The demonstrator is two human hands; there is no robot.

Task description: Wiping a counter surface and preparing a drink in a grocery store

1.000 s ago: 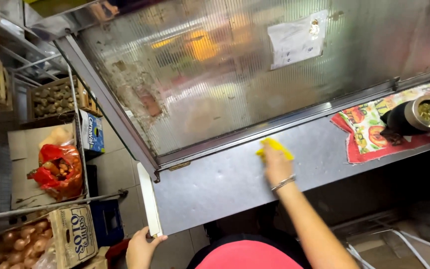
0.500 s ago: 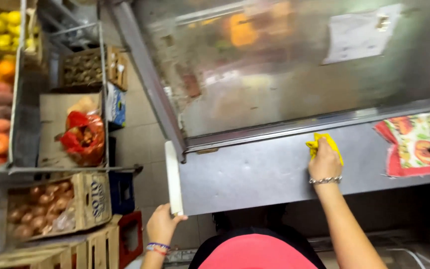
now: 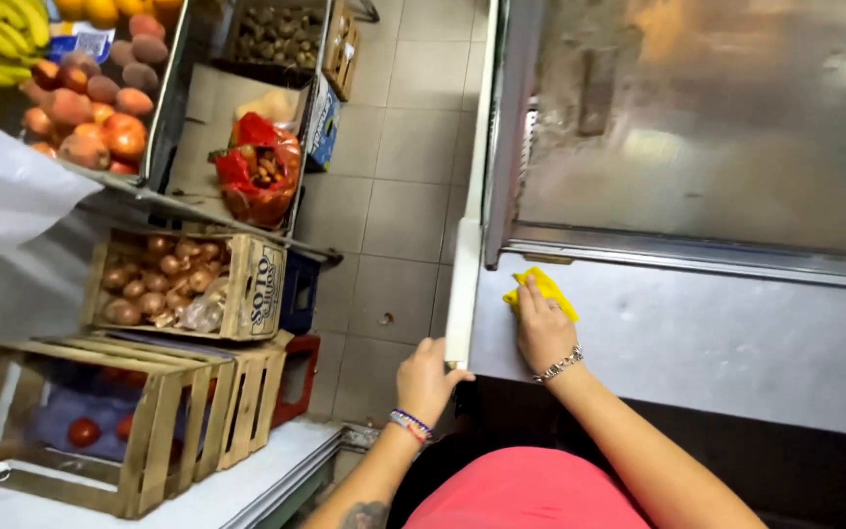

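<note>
Steel counter (image 3: 697, 343): right hand (image 3: 543, 330) presses one yellow cloth (image 3: 540, 291).

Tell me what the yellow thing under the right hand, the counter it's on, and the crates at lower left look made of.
The yellow cloth under the right hand looks like soft fabric or sponge cloth: it bunches. The counter looks like brushed metal, probably stainless steel: dull grey sheen, smeared reflections. The crates look like bare unpainted wood slats. The left hand grips the counter's pale edge strip, possibly plastic.
</note>
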